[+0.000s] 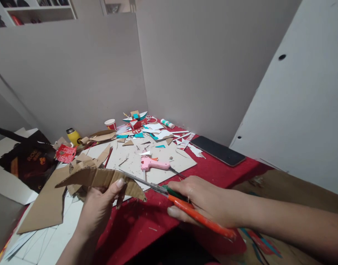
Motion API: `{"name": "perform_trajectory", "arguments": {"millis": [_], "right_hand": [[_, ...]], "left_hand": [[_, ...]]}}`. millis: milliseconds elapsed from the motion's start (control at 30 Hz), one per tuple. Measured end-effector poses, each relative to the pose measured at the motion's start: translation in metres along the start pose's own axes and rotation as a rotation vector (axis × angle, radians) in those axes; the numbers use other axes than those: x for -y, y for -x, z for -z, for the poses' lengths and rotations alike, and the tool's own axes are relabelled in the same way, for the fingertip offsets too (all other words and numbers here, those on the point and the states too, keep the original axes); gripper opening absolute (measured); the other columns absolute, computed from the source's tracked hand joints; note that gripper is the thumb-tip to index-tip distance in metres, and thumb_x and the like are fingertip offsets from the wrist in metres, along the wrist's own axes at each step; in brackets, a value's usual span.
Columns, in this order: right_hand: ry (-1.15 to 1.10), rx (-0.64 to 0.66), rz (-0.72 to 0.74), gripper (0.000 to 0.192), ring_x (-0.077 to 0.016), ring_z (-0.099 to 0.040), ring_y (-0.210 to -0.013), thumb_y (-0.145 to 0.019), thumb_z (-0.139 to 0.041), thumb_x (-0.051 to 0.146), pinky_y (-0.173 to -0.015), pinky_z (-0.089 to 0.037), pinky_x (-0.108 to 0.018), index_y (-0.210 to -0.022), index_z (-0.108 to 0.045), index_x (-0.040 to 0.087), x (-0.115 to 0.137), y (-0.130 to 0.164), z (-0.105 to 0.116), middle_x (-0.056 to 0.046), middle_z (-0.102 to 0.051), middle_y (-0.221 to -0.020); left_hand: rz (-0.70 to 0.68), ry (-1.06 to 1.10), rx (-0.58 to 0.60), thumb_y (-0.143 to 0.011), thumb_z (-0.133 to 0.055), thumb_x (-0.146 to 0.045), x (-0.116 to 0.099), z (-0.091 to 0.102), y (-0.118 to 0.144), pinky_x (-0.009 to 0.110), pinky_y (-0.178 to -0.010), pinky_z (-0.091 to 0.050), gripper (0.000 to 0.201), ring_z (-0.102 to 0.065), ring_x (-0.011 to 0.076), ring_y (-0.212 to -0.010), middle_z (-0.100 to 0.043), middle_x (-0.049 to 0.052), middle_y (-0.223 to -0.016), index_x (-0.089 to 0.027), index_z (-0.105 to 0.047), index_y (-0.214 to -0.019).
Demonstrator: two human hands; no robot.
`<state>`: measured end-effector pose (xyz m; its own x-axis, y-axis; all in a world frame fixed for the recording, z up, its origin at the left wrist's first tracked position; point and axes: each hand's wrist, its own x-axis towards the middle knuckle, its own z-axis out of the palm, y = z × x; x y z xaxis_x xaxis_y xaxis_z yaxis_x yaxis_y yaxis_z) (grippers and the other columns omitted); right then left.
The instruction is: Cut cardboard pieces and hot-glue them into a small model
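A curved, pointed piece of brown corrugated cardboard (pixel 94 177) is pinched in my left hand (pixel 98 206), the thumb on its face and the fingers behind. My right hand (pixel 204 200) grips scissors (pixel 196 215) with orange and green handles. Their blades reach left to the cardboard's upper right edge; whether they are cutting into it I cannot tell. Behind the blades a pink hot glue gun (pixel 156 164) lies on a pale board (pixel 182 162) strewn with scraps.
Toward the back stand a paper cup (pixel 110 124), a yellow bottle (pixel 73 136) and a small paper boat (pixel 135 117). A glue stick (pixel 167 123) and black phone (pixel 218 150) lie by the wall on the red cloth (pixel 146 228). More cardboard (pixel 44 206) and a dark box (pixel 30 162) are at left.
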<state>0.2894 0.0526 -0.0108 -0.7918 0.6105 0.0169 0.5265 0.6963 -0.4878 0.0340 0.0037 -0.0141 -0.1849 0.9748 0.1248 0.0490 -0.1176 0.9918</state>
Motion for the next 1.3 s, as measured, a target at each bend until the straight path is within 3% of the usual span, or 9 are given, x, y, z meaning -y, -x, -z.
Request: {"name": "perform_trajectory", "arguments": {"millis": [267, 467, 733, 933, 1133, 1300], "right_hand": [[0.121, 0.003, -0.006, 0.045, -0.0143, -0.043, -0.055, -0.087, -0.04, 0.063, -0.053, -0.03, -0.026, -0.076, -0.045, 0.019, -0.001, -0.004, 0.002, -0.004, -0.056, -0.066], [0.03, 0.017, 0.0, 0.042, -0.0124, -0.042, -0.053, -0.087, -0.042, 0.059, -0.052, -0.031, -0.024, -0.077, -0.046, 0.019, 0.0, -0.004, 0.0, -0.002, -0.055, -0.064], [-0.05, -0.014, 0.026, 0.042, -0.0088, -0.025, -0.047, -0.088, -0.042, 0.058, -0.049, -0.027, -0.024, -0.071, -0.044, 0.019, -0.005, -0.003, -0.007, 0.003, -0.045, -0.055], [-0.169, -0.066, 0.051, 0.044, -0.0085, -0.027, -0.047, -0.088, -0.043, 0.058, -0.047, -0.025, -0.023, -0.066, -0.043, 0.019, -0.01, -0.004, -0.017, 0.004, -0.039, -0.052], [-0.235, -0.177, -0.057, 0.046, -0.0101, -0.039, -0.049, -0.084, -0.046, 0.061, -0.048, -0.029, -0.023, -0.069, -0.05, 0.018, -0.019, -0.004, 0.002, 0.001, -0.049, -0.056], [0.22, -0.288, -0.377, 0.047, -0.0151, -0.044, -0.053, -0.082, -0.047, 0.063, -0.051, -0.028, -0.028, -0.068, -0.055, 0.018, -0.061, -0.023, 0.027, -0.005, -0.054, -0.06]], "left_hand": [[-0.026, -0.095, 0.007, -0.078, -0.067, -0.033, -0.004, -0.001, 0.002, 0.021, -0.043, -0.035, 0.026, -0.04, 0.009, -0.047, -0.045, -0.005, -0.053, -0.018, -0.053, -0.063], [-0.025, -0.128, 0.01, -0.08, -0.066, -0.038, -0.003, 0.0, 0.001, 0.021, -0.043, -0.033, 0.03, -0.038, 0.0083, -0.046, -0.044, -0.006, -0.052, -0.018, -0.053, -0.063], [-0.026, -0.097, 0.005, -0.079, -0.068, -0.035, -0.002, 0.0, 0.001, 0.021, -0.044, -0.034, 0.03, -0.039, 0.0084, -0.047, -0.046, -0.005, -0.052, -0.017, -0.053, -0.061], [0.064, -0.014, 0.004, -0.076, -0.07, -0.039, -0.001, -0.002, 0.002, 0.02, -0.045, -0.036, 0.036, -0.042, 0.0076, -0.046, -0.047, -0.004, -0.049, -0.016, -0.053, -0.055], [0.164, 0.15, -0.003, -0.067, -0.079, -0.037, -0.007, -0.007, 0.001, 0.019, -0.042, -0.039, 0.037, -0.046, 0.0075, -0.042, -0.048, -0.004, -0.044, -0.014, -0.055, -0.048], [0.179, 0.197, -0.015, -0.067, -0.078, -0.033, -0.007, -0.007, 0.001, 0.021, -0.041, -0.042, 0.044, -0.048, 0.0087, -0.038, -0.04, -0.005, -0.037, -0.015, -0.049, -0.039]]}}
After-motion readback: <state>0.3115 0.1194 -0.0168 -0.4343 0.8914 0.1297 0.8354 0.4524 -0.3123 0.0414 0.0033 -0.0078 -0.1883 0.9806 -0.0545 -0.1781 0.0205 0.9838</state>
